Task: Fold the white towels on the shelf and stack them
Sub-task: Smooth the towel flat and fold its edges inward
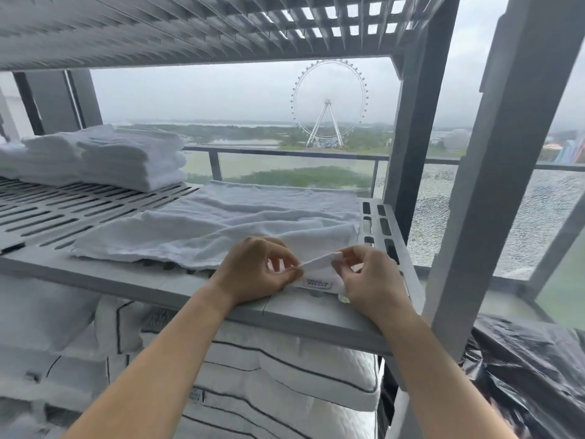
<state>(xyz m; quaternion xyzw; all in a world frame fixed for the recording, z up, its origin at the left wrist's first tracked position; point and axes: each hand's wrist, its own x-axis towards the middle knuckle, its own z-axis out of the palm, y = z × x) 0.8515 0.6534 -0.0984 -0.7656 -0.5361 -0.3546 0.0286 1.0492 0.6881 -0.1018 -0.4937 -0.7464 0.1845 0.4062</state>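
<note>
Two hands pinch one towel — perhaps four in stack.

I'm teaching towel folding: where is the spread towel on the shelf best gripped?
Pinch the towel by its near-right corner hem, beside the label, coming from the shelf front. That corner lies nearest and lifted; left hand and right hand pinch it.

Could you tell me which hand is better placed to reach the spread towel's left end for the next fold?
Probably the left hand: it pinches the towel nearer that end. The right hand pinches the corner at the right end of the shelf and would have to cross over.
</note>
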